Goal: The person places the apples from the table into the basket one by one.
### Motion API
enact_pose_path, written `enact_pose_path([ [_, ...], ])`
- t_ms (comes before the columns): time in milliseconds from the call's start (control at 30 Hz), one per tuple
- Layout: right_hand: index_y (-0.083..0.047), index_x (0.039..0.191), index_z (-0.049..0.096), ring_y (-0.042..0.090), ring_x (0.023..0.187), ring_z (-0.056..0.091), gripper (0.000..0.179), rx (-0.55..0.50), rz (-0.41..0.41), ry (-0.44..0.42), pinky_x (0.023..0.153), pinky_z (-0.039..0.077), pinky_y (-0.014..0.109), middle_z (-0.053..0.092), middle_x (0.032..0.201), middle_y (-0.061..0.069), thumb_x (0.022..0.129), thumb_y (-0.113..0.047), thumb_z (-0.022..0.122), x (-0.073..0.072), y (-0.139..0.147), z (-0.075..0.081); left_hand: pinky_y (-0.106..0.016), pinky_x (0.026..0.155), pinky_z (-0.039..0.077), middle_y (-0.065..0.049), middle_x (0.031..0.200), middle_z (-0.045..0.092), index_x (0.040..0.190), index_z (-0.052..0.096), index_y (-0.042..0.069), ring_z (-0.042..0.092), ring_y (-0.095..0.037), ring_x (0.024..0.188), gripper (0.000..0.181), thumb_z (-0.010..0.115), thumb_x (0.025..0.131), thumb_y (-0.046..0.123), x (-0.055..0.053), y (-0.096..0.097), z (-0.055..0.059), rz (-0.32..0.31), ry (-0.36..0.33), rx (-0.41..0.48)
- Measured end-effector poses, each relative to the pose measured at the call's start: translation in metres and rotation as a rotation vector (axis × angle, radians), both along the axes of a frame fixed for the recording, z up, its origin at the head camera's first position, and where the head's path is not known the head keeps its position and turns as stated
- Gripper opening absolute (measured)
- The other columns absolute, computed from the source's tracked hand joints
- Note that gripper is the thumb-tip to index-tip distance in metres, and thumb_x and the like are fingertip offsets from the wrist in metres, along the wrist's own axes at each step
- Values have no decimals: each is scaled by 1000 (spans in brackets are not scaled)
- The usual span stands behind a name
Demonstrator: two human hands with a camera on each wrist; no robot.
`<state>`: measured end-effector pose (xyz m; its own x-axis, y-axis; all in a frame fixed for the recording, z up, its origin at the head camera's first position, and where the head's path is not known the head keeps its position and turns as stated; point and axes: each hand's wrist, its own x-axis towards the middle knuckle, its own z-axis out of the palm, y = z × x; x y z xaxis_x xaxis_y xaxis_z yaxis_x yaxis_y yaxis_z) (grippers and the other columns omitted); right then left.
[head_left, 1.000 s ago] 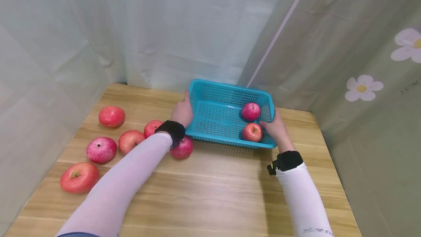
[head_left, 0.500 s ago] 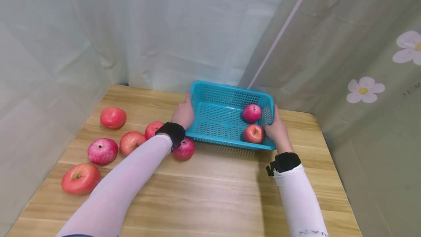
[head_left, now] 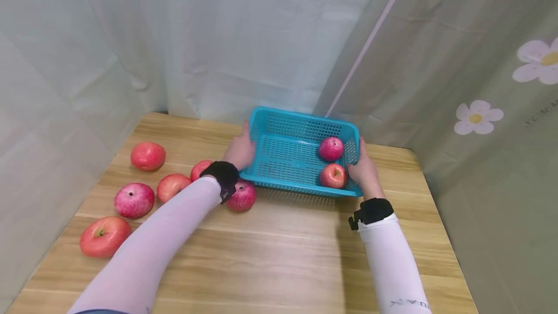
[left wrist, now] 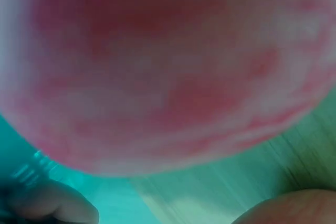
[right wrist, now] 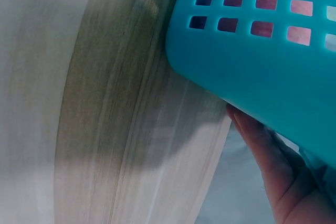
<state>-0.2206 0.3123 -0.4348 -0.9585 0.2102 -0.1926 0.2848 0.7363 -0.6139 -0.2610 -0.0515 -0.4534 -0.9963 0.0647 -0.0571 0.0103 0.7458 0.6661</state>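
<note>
A teal slotted plastic basket [head_left: 287,151] is held at its two short ends, near the back of the table. Two apples lie at its right end: a dark pink apple [head_left: 331,149] and, nearer, a paler red one [head_left: 333,176]. My left hand [head_left: 240,151] grips the left end, and one finger [left wrist: 55,203] shows against the teal plastic in the left wrist view. My right hand [head_left: 365,172] grips the right end, thumb at the rim; its fingers [right wrist: 268,158] meet the basket's underside in the right wrist view. Whether the basket touches the table cannot be told.
Several apples lie on the wooden table [head_left: 279,260] to the left, among them a large red one [head_left: 105,236]. A pink apple [head_left: 241,196] sits beside my left wrist at the basket's front left corner. Pale curtains [head_left: 261,38] stand behind the table.
The basket shifts very slightly to the left with both hands still holding it. The two apples stay inside at its right end; the loose apples keep their places.
</note>
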Motion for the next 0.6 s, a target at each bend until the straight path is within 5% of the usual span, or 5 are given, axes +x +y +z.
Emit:
enact_pose_path([
  [333, -27, 173, -6, 56, 135, 50, 99, 27, 18, -10, 106, 47, 68, 40, 158, 38, 102, -8, 61, -5, 0, -1, -43, 57, 52, -17, 78, 63, 170, -11, 8, 64, -29, 62, 87, 46, 113, 41, 12, -10, 14, -41, -52, -56],
  [433, -26, 173, -5, 56, 135, 50, 99, 35, 25, 0, 106, 47, 67, 41, 158, 37, 102, -8, 61, -7, 1, -2, -53, 79, 59, -31, 116, 69, 171, -6, 6, 72, -41, 98, 87, 45, 112, 45, 18, -14, 22, -41, -18, -62],
  [533, -26, 173, -5, 56, 135, 49, 99, 34, 23, 4, 106, 47, 68, 40, 158, 37, 101, -7, 61, -7, 3, -1, -63, 105, 50, -36, 154, 47, 171, -3, 5, 56, -49, 136, 89, 47, 111, 47, 29, -16, 32, -54, 23, -26],
  [600, -26, 173, -5, 56, 136, 49, 99, 29, 19, 6, 106, 47, 68, 39, 159, 37, 101, -7, 61, -6, 5, 0, -66, 114, 41, -36, 164, 33, 172, -3, 8, 43, -51, 147, 90, 49, 110, 47, 40, -17, 39, -68, 48, 10],
])
